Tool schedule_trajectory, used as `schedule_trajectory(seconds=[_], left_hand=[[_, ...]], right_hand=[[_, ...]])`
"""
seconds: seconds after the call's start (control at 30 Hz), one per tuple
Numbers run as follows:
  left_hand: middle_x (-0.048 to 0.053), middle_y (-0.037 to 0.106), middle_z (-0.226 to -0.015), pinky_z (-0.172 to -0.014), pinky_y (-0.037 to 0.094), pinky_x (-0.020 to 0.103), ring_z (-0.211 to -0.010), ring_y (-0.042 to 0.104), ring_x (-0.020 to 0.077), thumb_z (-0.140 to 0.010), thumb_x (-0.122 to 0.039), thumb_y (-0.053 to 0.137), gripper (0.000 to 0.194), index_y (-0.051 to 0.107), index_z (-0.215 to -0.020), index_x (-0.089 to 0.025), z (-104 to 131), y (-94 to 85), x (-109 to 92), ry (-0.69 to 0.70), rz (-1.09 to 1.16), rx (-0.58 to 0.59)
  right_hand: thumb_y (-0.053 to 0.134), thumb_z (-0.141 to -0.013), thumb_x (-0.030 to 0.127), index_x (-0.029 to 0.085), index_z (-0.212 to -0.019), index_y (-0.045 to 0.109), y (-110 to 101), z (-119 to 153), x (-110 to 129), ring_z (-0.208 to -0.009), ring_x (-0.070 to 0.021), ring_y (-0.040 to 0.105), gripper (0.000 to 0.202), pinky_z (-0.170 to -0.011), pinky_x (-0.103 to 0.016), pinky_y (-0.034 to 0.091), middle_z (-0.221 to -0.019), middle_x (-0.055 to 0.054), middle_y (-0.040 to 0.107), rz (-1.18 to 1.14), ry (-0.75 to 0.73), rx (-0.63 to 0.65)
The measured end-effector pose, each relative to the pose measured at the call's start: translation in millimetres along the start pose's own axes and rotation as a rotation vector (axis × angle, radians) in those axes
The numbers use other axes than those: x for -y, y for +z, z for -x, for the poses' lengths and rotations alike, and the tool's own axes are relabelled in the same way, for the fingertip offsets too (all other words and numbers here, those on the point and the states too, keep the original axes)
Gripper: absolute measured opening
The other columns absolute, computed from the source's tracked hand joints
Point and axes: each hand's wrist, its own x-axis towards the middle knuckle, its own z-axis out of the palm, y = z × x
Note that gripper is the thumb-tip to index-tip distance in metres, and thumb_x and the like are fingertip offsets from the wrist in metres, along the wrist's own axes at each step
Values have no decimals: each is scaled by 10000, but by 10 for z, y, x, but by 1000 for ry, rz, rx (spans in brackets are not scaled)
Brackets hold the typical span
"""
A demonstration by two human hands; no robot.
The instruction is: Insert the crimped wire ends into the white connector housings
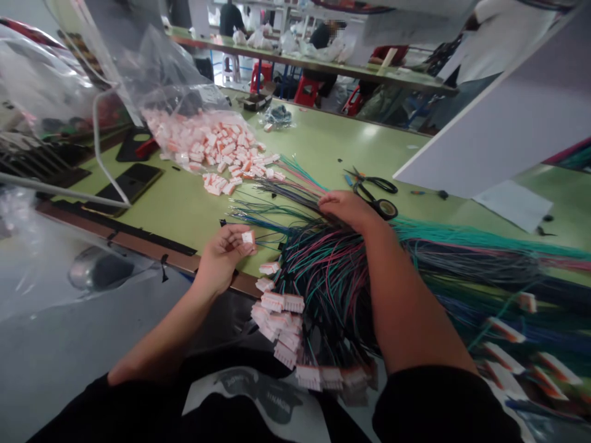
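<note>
My left hand (225, 252) is closed on a small white and orange connector (248, 237), pinched between thumb and fingers at the table's near edge. Thin dark wires run from near that connector toward the bundle. My right hand (347, 208) lies over a bunch of grey wires (300, 195), its fingers curled down around them; the fingertips are partly hidden. Below both hands spreads a thick bundle of green, pink and dark wires (332, 264). Several finished-looking white connectors (279, 320) hang from wire ends over the table edge, close to my body.
Loose connectors (226, 147) spill from a clear plastic bag at the back left. Scissors (376, 183) and a roll of black tape (386, 209) lie beyond my right hand. A phone (129, 184) rests at left. A white panel (503, 117) stands at right; people sit behind.
</note>
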Motion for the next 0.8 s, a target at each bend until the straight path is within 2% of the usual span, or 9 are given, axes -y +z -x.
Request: schedule_trajectory(seconds=[0.13,0.23,0.37,0.6,0.8], left_hand=[[-27,626,-647,-599,513,235,-580,577,88,-574,-131,758,251,617,-780,-159,-18,-3,15,-15,62,3],[-30,625,-656,-600,513,230,-585,578,84,-576,-126,754,259,609,-788,-160,-28,-6,13,-38,103,22],[-34,625,-644,-591,514,208,-580,581,74,-557,-146,780,296,605,-795,-151,-47,-19,1,-76,165,55],[-37,630,-630,-590,522,206,-550,595,71,-573,-112,771,290,593,-801,-139,-71,-32,-16,-106,224,99],[-35,627,-637,-602,526,219,-551,594,72,-623,-62,707,237,584,-810,-142,-75,-32,-20,-119,203,94]], right_hand=[[542,-732,336,142,-889,683,125,62,307,-607,-114,489,286,-584,-254,369,-719,-23,623,-109,-188,-11],[560,-738,319,170,-918,677,224,198,581,-636,-116,514,261,-620,-263,398,-768,-27,641,-173,-336,10],[550,-765,282,208,-830,676,344,379,820,-725,-130,564,160,-709,-278,424,-808,-21,659,-178,-547,27],[538,-770,231,210,-724,618,455,392,855,-721,-138,557,94,-698,-278,413,-738,-9,653,-171,-791,-44],[525,-728,183,206,-628,551,451,386,860,-596,-115,477,106,-623,-263,372,-596,19,556,-104,-780,-68]])
